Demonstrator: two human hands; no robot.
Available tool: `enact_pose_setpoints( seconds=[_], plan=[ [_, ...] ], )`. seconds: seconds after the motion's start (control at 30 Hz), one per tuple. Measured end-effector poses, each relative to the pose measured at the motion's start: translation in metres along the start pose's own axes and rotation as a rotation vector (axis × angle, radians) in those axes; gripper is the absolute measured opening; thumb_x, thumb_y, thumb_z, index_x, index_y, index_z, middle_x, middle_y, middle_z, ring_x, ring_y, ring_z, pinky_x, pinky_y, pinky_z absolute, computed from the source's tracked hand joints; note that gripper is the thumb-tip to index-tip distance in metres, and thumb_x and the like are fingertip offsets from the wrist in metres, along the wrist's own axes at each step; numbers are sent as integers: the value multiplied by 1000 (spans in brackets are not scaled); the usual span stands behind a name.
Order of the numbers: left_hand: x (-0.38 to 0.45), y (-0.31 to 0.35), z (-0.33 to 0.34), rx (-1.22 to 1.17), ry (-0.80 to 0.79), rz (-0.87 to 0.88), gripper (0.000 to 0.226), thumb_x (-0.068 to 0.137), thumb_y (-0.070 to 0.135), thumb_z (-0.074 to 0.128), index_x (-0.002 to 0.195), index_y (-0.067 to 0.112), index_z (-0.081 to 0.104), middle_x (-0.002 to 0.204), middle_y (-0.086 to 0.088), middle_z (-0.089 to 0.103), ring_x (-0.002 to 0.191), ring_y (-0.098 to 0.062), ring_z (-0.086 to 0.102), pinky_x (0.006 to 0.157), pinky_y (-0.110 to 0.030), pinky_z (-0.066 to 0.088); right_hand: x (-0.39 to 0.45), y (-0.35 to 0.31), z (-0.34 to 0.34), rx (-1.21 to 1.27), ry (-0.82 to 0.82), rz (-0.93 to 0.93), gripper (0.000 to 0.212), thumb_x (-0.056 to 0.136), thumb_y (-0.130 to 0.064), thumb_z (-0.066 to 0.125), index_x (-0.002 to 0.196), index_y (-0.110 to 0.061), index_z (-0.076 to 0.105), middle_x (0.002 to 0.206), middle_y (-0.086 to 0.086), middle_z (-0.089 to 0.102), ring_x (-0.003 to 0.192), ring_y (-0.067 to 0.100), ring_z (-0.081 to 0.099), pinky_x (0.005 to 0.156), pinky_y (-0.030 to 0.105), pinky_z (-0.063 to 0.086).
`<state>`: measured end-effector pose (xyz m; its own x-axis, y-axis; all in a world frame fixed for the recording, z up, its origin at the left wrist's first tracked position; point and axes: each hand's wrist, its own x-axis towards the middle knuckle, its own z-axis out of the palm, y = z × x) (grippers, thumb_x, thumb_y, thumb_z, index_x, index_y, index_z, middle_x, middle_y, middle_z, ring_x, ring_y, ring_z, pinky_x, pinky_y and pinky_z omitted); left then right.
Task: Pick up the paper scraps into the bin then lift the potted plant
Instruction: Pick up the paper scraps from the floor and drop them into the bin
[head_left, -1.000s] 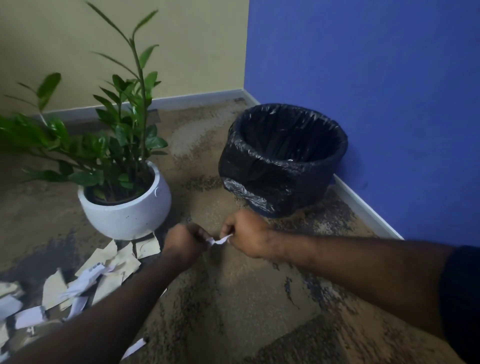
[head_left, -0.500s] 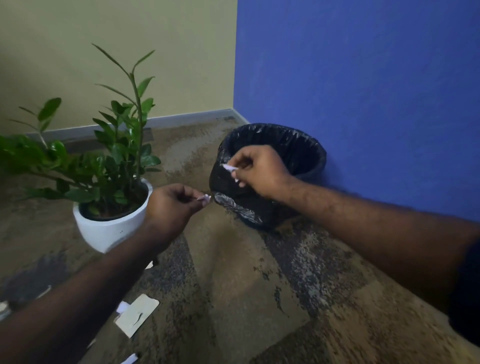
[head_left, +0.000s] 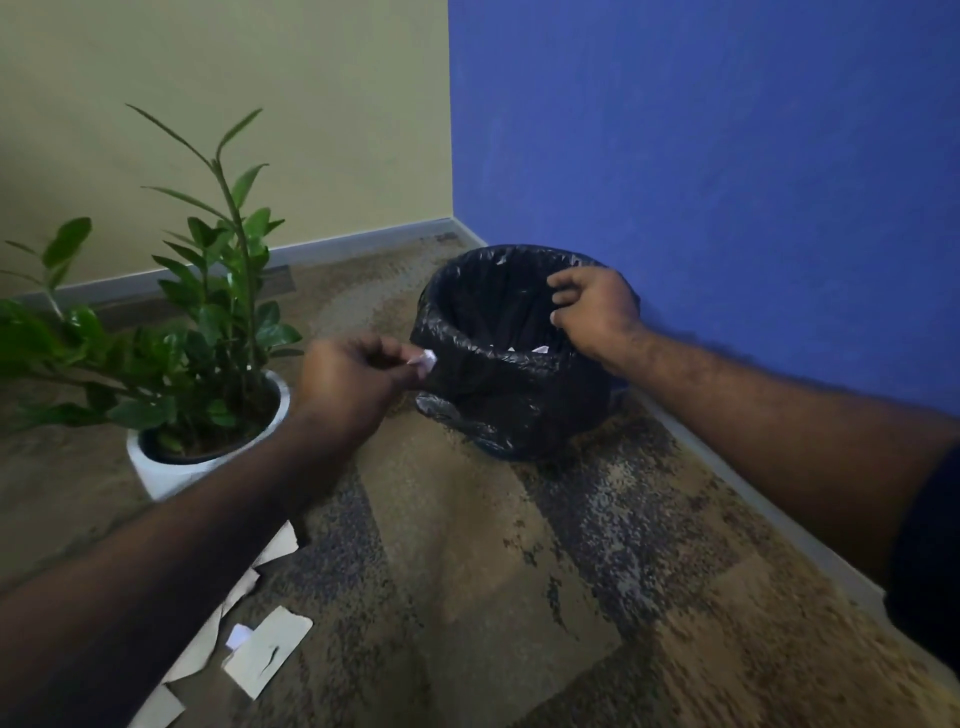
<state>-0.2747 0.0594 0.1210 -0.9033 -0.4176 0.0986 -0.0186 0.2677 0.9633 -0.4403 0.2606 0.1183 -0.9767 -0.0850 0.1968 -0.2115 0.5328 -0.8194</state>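
A scrap (head_left: 427, 359) is pinched by the left hand (head_left: 349, 383) just left of the bin (head_left: 511, 395); the right hand (head_left: 592, 312) is held spread, empty, above it.

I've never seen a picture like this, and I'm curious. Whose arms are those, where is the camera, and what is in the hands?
There is no machine here. The arms belong to a person wearing a camera on their head, so you see what they see, looking down at a carpet in a room corner.

The left hand pinches a small paper scrap just beside the bin, not yet over it. The right hand is above the bin's opening with loose fingers and nothing in it. A bit of paper shows inside the bin.

On the carpet stand the bin, lined with a black bag, and a potted plant in a white pot. More paper pieces lie near the bottom left.
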Motion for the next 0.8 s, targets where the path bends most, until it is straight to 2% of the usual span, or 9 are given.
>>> enact_pose_setpoints(
  seconds=[0.07,0.17,0.23,0.3,0.43,0.53,0.6,0.7,0.8],
  plan=[
    [9,15,12,12,-34,21,6,77,11,77,80,12,73,84,-5,75,73,-8,71,63,-19,59,0,1,3,-30,17,-5,31,82,4,65,106,-15,70,90,0,68,70,2,57,46,-4,37],
    [29,34,42,-11,-31,41,8,76,12,80,80,9,74,81,-8,75,65,-11,67,59,-23,58,1,3,6,-6,60,0,21,82,-4,65,95,-19,72,82,-4,70,67,0,59,49,-1,39],
    [45,44,62,-55,2,6,7,76,12,81,78,10,75,74,-8,73,52,-5,61,49,-20,54,4,4,6,21,88,19,18,79,-9,66,92,-20,72,76,-7,70,67,5,63,60,10,49],
    [59,50,77,-119,14,-77,10,74,12,82,80,12,74,76,-10,74,54,-10,60,53,-27,57,4,5,3,4,132,23,19,76,-13,65,91,-23,72,74,-9,69,74,11,65,72,22,53],
    [77,47,89,-159,-14,-186,40,80,-7,70,117,8,64,86,-3,67,64,-10,61,43,-13,51,6,8,-7,5,139,-29,22,82,-8,60,97,-17,72,75,-4,66,73,13,63,67,20,48],
    [75,36,82,-104,-77,-138,48,83,-17,60,127,-1,57,110,-13,67,90,-20,65,64,-16,55,4,9,-14,-24,153,-61,22,84,-4,58,99,-13,71,66,-8,61,63,9,57,58,14,41],
    [68,30,68,-72,-78,-117,42,83,-18,59,122,-3,60,106,-15,67,92,-22,65,75,-22,56,-1,8,-15,-37,164,-68,23,82,-4,57,99,-13,70,65,-7,61,63,12,57,62,18,42],
    [52,24,27,63,-105,-44,37,82,-14,63,114,3,64,90,-4,71,82,-16,68,78,-27,57,-14,-3,-10,-84,174,-126,23,80,-5,55,95,-15,70,67,-6,62,60,13,57,61,17,47],
    [30,19,-29,164,-139,-25,37,79,-15,65,108,9,66,87,-8,73,87,-29,70,88,-47,55,-35,-18,2,-73,90,-231,20,80,-3,57,89,-17,68,62,-6,60,51,5,50,55,14,42]
  ],
)
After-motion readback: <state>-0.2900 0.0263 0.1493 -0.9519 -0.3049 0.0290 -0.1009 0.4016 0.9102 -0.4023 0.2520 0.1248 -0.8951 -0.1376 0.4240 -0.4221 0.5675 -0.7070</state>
